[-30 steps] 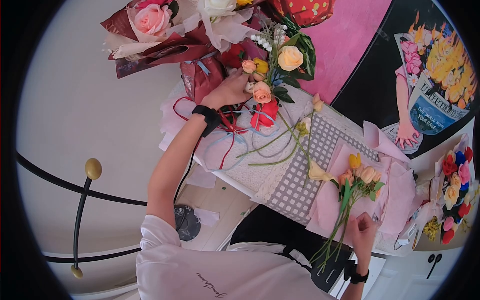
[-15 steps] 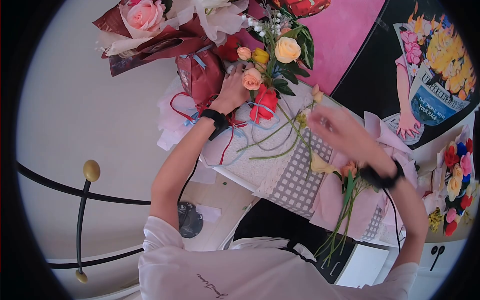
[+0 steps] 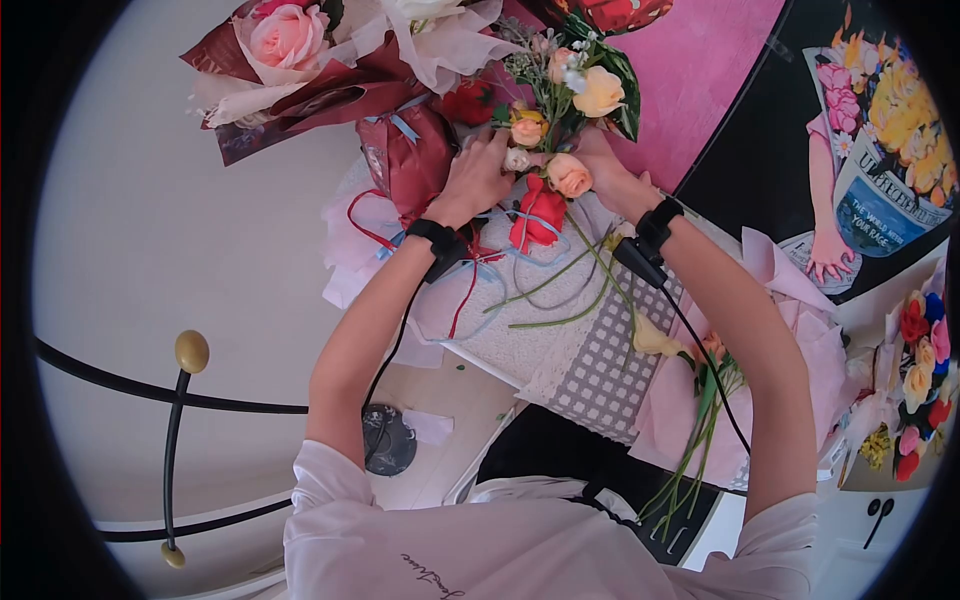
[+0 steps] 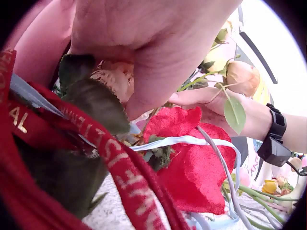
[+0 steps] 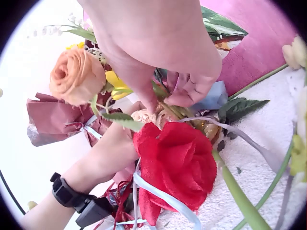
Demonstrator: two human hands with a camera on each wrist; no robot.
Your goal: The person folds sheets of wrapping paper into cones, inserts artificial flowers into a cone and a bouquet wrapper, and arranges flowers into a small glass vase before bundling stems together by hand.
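Both hands meet at an upright bunch of flowers at the back of the table. My left hand (image 3: 478, 182) curls round the lower part of the bunch, beside a pale rose (image 4: 115, 81); its fingertips are hidden. Opposite it, my right hand (image 5: 163, 48) pinches flower stems (image 5: 165, 93) between thumb and curled fingers. A peach rose (image 5: 76, 75) leans out above, with a cream rose (image 3: 600, 92) behind. Just below the hands is a red rose (image 3: 540, 212), crossed by a pale blue ribbon (image 4: 177, 140). Printed red ribbon (image 4: 127, 177) lies close to my left hand.
A bouquet in dark red wrapping (image 3: 405, 165) stands at the left. Loose green stems (image 3: 560, 320) and a cream calla lily (image 3: 655, 338) lie across the cloth. Pink paper (image 3: 790, 350) and more stems (image 3: 690, 450) are at the right, beyond them a colourful bouquet (image 3: 920, 370).
My right hand has left the flowers lying at the front right, crossed the table and reached the upright bunch. The peach rose and its neighbours have shifted right. My left hand stays at the bunch.
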